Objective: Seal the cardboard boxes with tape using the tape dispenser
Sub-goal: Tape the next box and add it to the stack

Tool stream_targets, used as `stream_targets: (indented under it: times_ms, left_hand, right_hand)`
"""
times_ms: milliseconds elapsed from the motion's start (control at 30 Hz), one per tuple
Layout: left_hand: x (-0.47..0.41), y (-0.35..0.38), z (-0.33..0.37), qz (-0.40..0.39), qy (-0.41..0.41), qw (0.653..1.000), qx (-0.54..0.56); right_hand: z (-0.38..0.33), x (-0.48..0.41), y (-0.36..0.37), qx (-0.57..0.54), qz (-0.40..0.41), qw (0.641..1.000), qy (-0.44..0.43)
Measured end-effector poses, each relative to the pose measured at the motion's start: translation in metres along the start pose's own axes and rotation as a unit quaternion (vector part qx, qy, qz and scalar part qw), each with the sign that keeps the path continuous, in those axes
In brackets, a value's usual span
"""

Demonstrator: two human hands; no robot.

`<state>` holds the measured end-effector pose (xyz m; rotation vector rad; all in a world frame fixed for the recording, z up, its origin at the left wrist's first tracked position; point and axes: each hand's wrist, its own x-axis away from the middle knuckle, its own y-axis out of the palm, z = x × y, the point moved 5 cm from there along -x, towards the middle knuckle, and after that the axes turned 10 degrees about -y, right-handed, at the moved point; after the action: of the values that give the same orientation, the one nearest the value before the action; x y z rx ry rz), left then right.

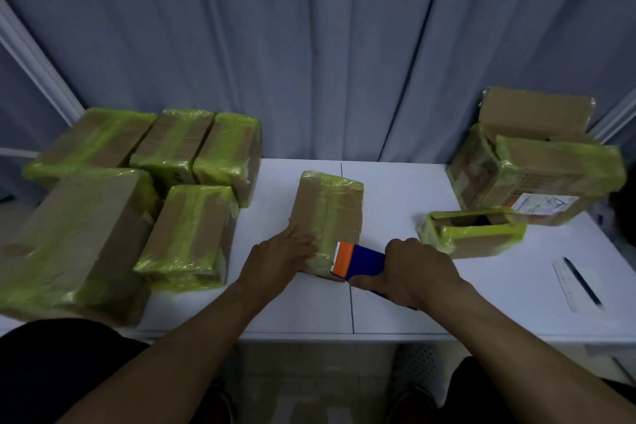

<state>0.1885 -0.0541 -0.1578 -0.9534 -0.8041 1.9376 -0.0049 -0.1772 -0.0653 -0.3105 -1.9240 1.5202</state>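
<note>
- Left hand (280, 253) presses flat on the centre box (327, 217): stiff cardboard, probably light, slick tape.
- Right hand (414, 272) grips the tape dispenser (358, 260) at the near end.

Brown cardboard boxes (328, 213) banded in yellow-green tape, an orange-and-blue tape dispenser (358, 260), white table (395, 182), seemingly grey-blue curtain (309, 45).

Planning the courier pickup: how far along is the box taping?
Done: five boxes at the left already carry yellow-green tape. In hand: the left hand presses the middle box while the right hand grips the tape dispenser at its near end. Left: the small box on the right, whose top gapes open.
</note>
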Motion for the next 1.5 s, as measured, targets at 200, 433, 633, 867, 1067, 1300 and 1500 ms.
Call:
stream_targets:
  times_ms: [200,433,633,867,1067,1300,1500]
  left_hand:
    - [0.004,-0.001,0.003,-0.004,0.021,0.998,-0.055]
    - [-0.001,-0.008,-0.009,-0.041,0.005,0.995,-0.086]
    - [-0.002,-0.002,-0.006,-0.060,-0.055,0.995,-0.059]
    - [-0.002,0.000,-0.006,-0.038,-0.022,0.998,-0.052]
    - [0.000,0.004,-0.016,-0.035,-0.034,0.999,-0.010]
    - [-0.004,0.005,-0.013,-0.025,0.020,0.997,-0.068]
    - [-0.006,-0.006,-0.021,-0.004,0.041,0.997,-0.061]
  right_hand:
    - [-0.003,-0.010,0.000,0.009,-0.007,1.000,-0.001]
    - [-0.023,-0.016,0.006,0.031,0.011,0.998,-0.046]
    - [-0.019,-0.015,0.006,0.005,-0.004,0.999,-0.039]
    - [-0.014,-0.008,0.003,-0.056,0.003,0.998,-0.043]
    - [0.004,0.005,-0.005,-0.048,-0.001,0.999,-0.015]
    - [0.008,-0.002,0.001,-0.020,-0.016,1.000,0.008]
    - [-0.002,-0.019,0.009,-0.035,-0.025,0.999,-0.018]
